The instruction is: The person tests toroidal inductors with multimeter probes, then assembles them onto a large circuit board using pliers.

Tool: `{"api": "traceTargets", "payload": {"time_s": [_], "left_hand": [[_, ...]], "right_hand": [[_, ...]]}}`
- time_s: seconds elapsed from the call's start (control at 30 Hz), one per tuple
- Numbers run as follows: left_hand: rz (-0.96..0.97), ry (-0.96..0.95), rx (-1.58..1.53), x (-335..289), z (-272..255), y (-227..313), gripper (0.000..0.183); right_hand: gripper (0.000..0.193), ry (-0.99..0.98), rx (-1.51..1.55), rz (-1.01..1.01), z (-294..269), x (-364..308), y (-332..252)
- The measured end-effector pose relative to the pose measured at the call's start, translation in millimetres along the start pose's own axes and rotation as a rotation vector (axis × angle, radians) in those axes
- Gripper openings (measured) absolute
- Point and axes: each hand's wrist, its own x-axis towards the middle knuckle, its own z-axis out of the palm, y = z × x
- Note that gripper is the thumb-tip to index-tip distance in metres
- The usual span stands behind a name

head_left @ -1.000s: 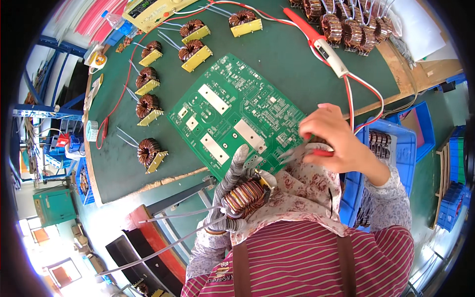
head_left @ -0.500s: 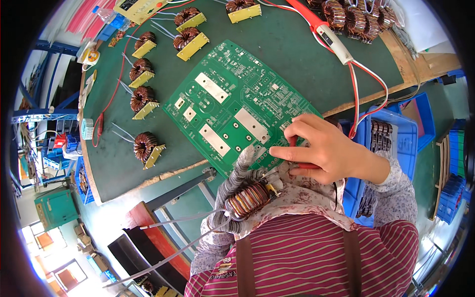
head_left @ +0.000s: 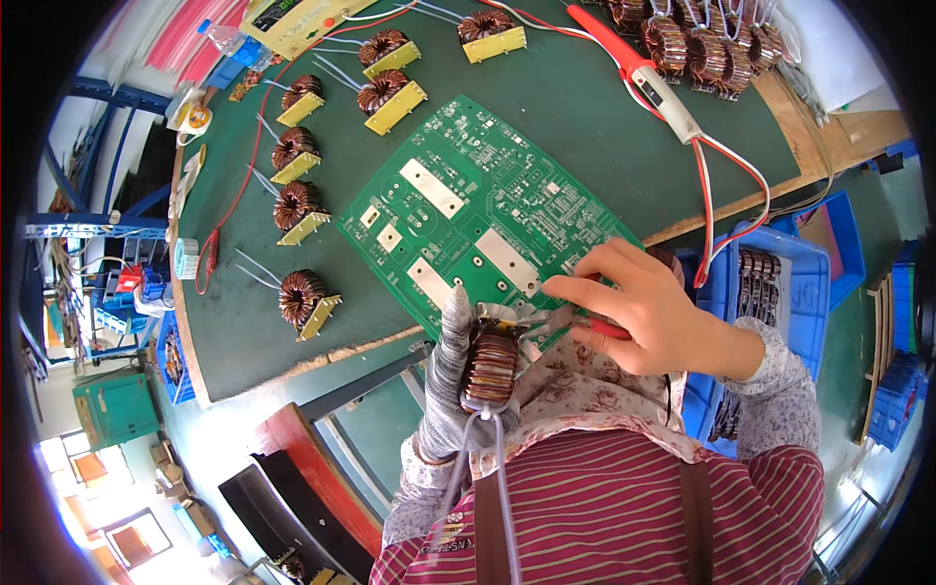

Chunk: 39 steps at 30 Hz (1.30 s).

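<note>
In my left hand (head_left: 441, 395), which wears a grey glove, is a copper-wound toroidal coil (head_left: 490, 372). Its base points away from me, and two long sleeved leads (head_left: 501, 492) hang down toward my body. My bare right hand (head_left: 651, 310) grips a pair of red-handled pliers (head_left: 609, 330). The metal jaws reach left to the pins at the coil's base; whether they pinch a pin is too small to tell. Just beyond both hands lies a green circuit board (head_left: 487, 200) with pale rectangular plates, its near edge partly covered by the hands and coil.
Several coils on yellow bases, such as one coil (head_left: 302, 297), line the green tabletop (head_left: 253, 341) at left and back. More coils (head_left: 697, 54) cluster at back right. A red-and-white tool with cables (head_left: 668, 102) lies there. Blue bins (head_left: 799, 283) stand at right.
My left hand has turned the coil so its base faces away and its leads swing from the left to hang toward me. The pliers have moved left, their jaws now at the base.
</note>
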Motion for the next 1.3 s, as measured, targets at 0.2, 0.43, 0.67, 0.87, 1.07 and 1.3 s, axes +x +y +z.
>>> {"api": "traceTargets", "payload": {"time_s": [0.2,0.43,0.67,0.87,1.07,1.3], "left_hand": [[0.223,0.053,0.001,4.1,18.9,-1.1,0.061],[0.166,0.088,-0.002,9.8,5.9,-1.6,0.063],[0.081,0.278,-0.049,6.3,11.5,-0.5,0.062],[0.044,0.238,-0.063,6.5,10.9,0.9,0.059],[0.114,0.181,-0.007,10.0,6.0,-0.4,0.06],[0.096,0.221,0.06,12.2,0.1,3.5,0.06]], "right_hand": [[0.053,0.059,-0.223,0.021,8.3,13.8,-12.0],[0.049,0.07,-0.299,0.043,19.2,17.3,-15.5],[0.048,-0.035,-0.354,0.117,22.9,16.7,-24.7],[0.049,-0.005,-0.348,0.1,15.4,20.6,-26.6],[0.047,-0.062,-0.425,0.081,18.9,15.0,-22.6],[0.022,-0.363,0.244,0.251,10.6,22.8,-7.7]]}}
